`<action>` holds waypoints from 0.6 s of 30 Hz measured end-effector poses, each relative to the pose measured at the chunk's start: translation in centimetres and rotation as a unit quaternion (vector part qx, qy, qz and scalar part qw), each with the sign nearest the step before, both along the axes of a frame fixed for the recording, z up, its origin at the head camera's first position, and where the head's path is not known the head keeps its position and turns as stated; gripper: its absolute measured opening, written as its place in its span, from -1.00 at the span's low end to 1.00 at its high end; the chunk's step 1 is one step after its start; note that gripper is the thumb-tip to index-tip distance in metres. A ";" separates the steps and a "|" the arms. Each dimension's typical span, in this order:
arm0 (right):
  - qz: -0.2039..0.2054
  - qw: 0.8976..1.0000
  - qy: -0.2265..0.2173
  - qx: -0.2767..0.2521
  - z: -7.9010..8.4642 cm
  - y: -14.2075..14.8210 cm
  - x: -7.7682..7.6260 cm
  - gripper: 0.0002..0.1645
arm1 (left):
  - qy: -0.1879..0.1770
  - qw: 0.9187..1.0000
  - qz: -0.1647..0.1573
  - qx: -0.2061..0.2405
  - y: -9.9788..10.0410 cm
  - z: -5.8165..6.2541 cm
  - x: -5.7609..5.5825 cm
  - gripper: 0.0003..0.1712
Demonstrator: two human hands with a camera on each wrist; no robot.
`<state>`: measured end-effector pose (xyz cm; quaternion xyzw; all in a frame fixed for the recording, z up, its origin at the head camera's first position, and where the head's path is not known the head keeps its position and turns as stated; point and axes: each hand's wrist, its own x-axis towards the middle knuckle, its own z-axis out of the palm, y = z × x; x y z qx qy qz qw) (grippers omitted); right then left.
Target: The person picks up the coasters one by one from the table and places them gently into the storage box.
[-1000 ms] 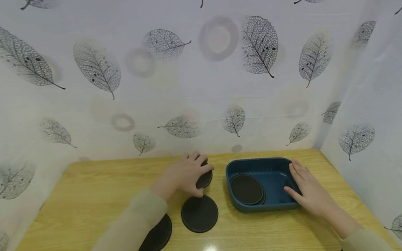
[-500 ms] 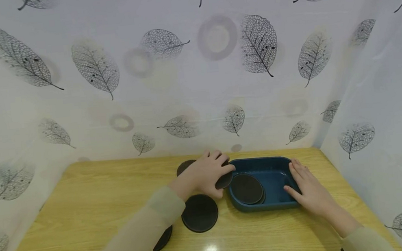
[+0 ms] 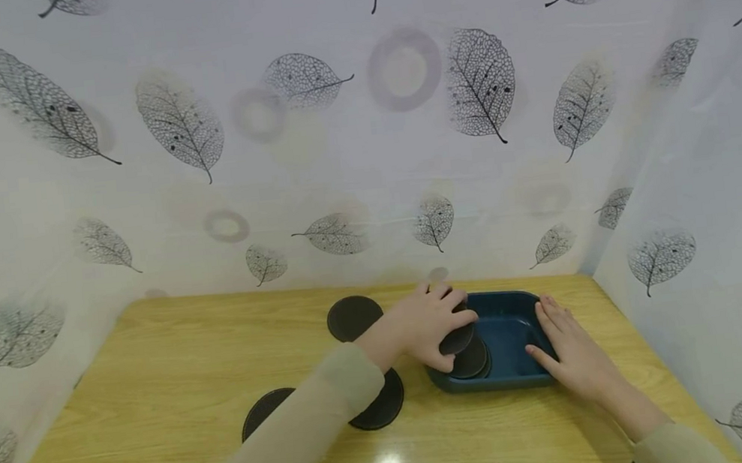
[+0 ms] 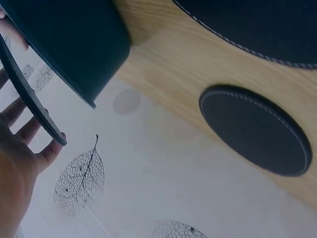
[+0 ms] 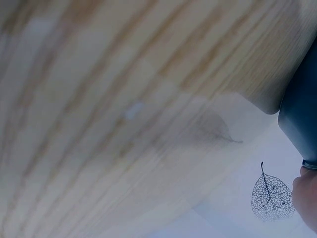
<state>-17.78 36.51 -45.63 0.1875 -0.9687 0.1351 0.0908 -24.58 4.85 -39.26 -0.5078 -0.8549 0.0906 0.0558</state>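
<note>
My left hand (image 3: 431, 323) pinches a round black coaster (image 3: 458, 339) by its edge, thumb on the near side and fingers on the far side. The coaster is tilted over the left part of a dark blue rectangular container (image 3: 502, 382). Under it, more black coasters (image 3: 471, 363) lie stacked in the container. From the left wrist view, the held coaster (image 4: 30, 94) appears edge-on beside the container's wall (image 4: 94, 44). My right hand (image 3: 575, 352) rests on the container's right end, fingers straight along the rim and thumb over the inside.
Three loose coasters lie on the wooden table (image 3: 175, 373): one at the back (image 3: 354, 318), one nearer (image 3: 384, 409) partly under my left sleeve, and one at the left (image 3: 264, 411), also partly covered. A leaf-patterned white cloth (image 3: 363, 157) hangs behind the table.
My left hand has carried the coaster rightward from the table to over the container. The back coaster has come into view from behind the hand. My right hand has stayed in place.
</note>
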 end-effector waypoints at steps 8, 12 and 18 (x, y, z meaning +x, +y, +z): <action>0.003 1.000 0.001 -0.005 -0.2 0.1 0.0 0.00 | 0.011 1.000 0.017 -0.017 2.4 -0.7 0.4 -0.11; 0.001 1.000 -0.004 -0.005 -0.1 0.1 0.1 0.00 | 0.002 1.000 0.024 -0.014 3.2 -1.3 0.4 -0.11; -0.001 1.000 -0.003 -0.008 -0.1 0.0 0.2 -0.01 | -0.027 0.998 0.047 -0.011 4.0 -1.9 0.3 -0.12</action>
